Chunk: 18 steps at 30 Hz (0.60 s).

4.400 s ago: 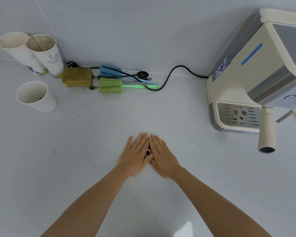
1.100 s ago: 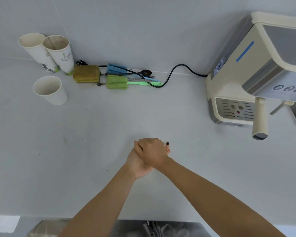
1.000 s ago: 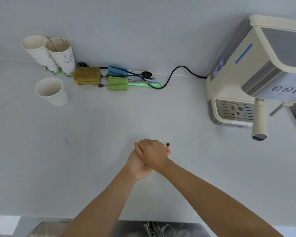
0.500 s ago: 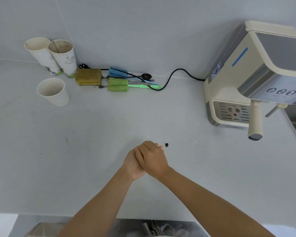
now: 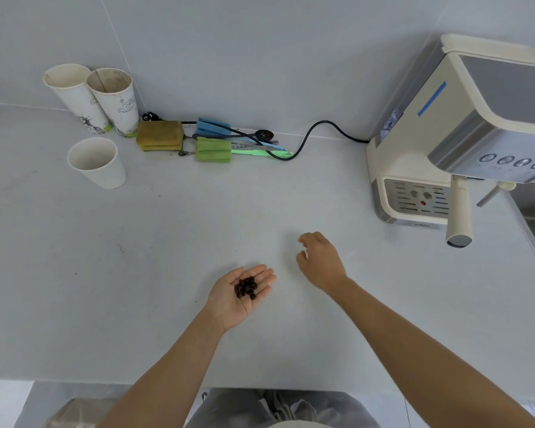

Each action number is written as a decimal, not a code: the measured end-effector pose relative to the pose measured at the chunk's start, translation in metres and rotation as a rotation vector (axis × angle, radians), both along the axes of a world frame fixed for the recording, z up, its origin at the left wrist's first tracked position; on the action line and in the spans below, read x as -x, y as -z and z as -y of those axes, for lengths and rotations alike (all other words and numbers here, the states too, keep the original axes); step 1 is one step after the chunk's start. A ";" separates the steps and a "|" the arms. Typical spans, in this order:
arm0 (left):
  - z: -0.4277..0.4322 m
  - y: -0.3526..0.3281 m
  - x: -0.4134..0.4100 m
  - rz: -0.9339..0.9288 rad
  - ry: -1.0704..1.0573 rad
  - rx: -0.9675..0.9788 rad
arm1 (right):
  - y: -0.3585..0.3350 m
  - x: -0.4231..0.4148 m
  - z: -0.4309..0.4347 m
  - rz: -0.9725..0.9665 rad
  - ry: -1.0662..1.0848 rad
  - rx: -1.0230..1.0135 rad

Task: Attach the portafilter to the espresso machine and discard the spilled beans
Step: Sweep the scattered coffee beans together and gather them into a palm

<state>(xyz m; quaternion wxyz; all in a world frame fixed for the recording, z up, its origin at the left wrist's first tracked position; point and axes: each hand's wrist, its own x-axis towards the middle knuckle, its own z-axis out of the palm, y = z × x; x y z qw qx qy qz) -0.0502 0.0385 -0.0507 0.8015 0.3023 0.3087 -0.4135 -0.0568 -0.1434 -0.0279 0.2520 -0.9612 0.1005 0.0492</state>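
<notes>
My left hand [image 5: 233,296] lies palm up just above the counter, cupping a small pile of dark coffee beans [image 5: 246,287]. To its right, my right hand [image 5: 320,262] hovers knuckles up over the counter, thumb and forefinger bent and apart, with nothing visible between them. The stray bean seen earlier is hidden under that hand. The cream espresso machine [image 5: 414,156] stands at the right. The portafilter sits under its brew head, and its cream handle [image 5: 459,211] points toward me.
Three paper cups [image 5: 96,162] stand at the back left. Sponges [image 5: 159,135], cleaning brushes [image 5: 213,149] and the black power cord [image 5: 309,134] lie along the wall. The counter's front edge [image 5: 105,379] runs below my arms, with a bin [image 5: 74,412] under it.
My hands have come apart. The left one turned palm up and shows the gathered beans, and the right one moved right over the spot where the stray bean lay.
</notes>
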 end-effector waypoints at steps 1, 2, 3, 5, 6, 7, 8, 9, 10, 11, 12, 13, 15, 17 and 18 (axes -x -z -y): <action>-0.002 0.000 0.001 0.001 -0.001 0.005 | 0.001 0.000 0.006 -0.092 0.008 0.015; -0.004 0.001 0.002 0.005 0.000 0.010 | 0.002 0.000 0.010 -0.163 0.007 0.022; -0.006 0.002 0.003 0.010 0.001 0.019 | 0.002 0.000 0.012 -0.214 0.000 0.027; -0.011 0.005 0.005 0.018 -0.003 0.046 | 0.003 -0.001 0.014 -0.290 -0.029 0.042; -0.012 0.005 0.006 0.023 -0.007 0.057 | 0.004 -0.002 0.013 -0.313 -0.043 0.057; -0.013 0.006 0.007 0.026 -0.009 0.065 | 0.005 -0.003 0.012 -0.323 -0.053 0.069; -0.014 0.007 0.007 0.025 -0.011 0.070 | 0.005 -0.004 0.010 -0.335 -0.056 0.079; -0.015 0.009 0.008 0.024 -0.011 0.070 | 0.006 -0.006 0.007 -0.336 -0.058 0.081; -0.016 0.009 0.008 0.021 -0.010 0.069 | 0.005 -0.008 0.005 -0.344 -0.060 0.084; -0.016 0.009 0.008 0.017 -0.008 0.067 | 0.006 -0.010 0.002 -0.341 -0.070 0.093; -0.017 0.009 0.009 0.015 0.000 0.066 | 0.006 -0.011 -0.001 -0.349 -0.082 0.117; -0.017 0.009 0.009 0.012 0.004 0.064 | 0.005 -0.013 -0.003 -0.347 -0.102 0.144; -0.017 0.006 0.009 -0.001 0.007 0.046 | 0.007 -0.015 -0.007 -0.338 -0.135 0.195; -0.016 0.003 0.009 -0.005 0.007 0.036 | 0.008 -0.015 -0.009 -0.331 -0.158 0.241; -0.016 0.001 0.009 -0.006 0.001 0.034 | 0.008 -0.015 -0.009 -0.332 -0.159 0.252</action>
